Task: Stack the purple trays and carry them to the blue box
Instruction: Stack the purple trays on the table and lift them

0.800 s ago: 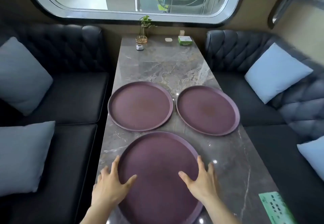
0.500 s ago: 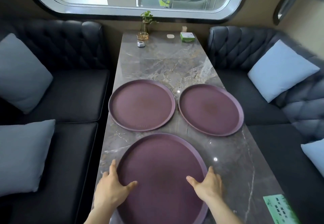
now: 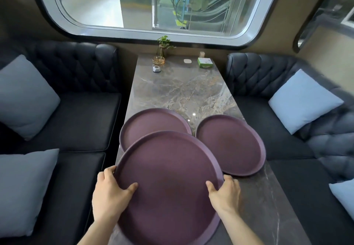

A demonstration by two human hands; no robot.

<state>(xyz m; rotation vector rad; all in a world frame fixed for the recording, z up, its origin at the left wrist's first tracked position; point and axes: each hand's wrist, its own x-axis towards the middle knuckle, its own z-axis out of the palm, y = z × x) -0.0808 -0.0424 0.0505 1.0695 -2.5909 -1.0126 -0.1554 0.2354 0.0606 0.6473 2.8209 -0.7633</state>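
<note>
I'm seeing one head view, looking forward and down along the marble table (image 3: 183, 91) toward the window (image 3: 153, 3), close over it.

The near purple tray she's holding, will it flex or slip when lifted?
The near purple tray probably stays stiff: its rim looks even while held. It is wide, so it may tip; the left hand and right hand grip opposite edges.

Lit by daylight through the wide window (image 3: 153, 5) at the far end; dim and shadowy over the dark seats (image 3: 76, 120) on both sides. Small bright glints on the polished surface (image 3: 193, 114). Strong wide-angle bending at the frame edges. Slight motion blur at the right edge; centre sharp.
</note>
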